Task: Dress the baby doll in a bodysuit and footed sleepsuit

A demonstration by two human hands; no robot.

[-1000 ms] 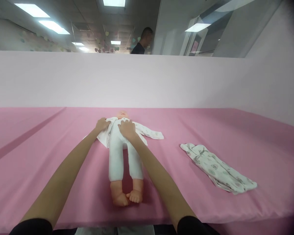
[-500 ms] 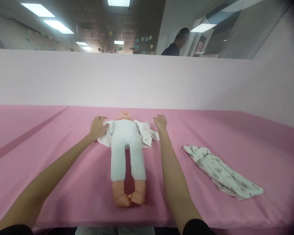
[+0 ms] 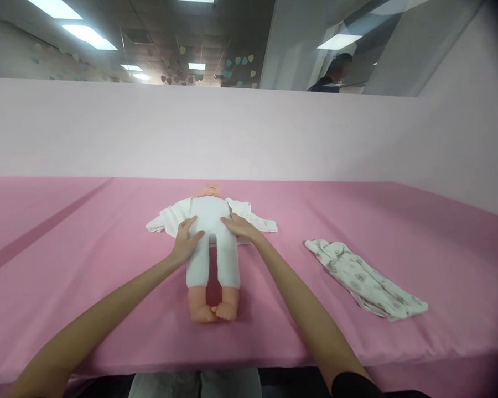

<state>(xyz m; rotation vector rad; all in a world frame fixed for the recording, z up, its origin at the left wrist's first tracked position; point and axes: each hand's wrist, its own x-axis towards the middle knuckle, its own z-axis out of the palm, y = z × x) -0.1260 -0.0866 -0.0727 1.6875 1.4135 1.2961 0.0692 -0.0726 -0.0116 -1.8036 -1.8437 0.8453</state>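
A baby doll with a white cloth body lies on its back, its bare feet pointing towards me. Its head is mostly out of sight at the far end. Under its upper body a white baby shirt is spread out, a sleeve reaching to each side. My left hand grips the doll at its left-hand side, near the hip, thumb over the front. On the opposite side my right hand holds the doll's waist, with part of its fingers hidden.
Folded patterned baby trousers or similar garment lies to the right on the pink sheet. A white wall panel rises behind the bed, with a glass partition above it. A person is beyond the glass.
Both hands have left the shirt's sleeves and come inward onto the doll's sides. The shirt's left sleeve now lies stretched outward. The person behind the glass has shifted right.
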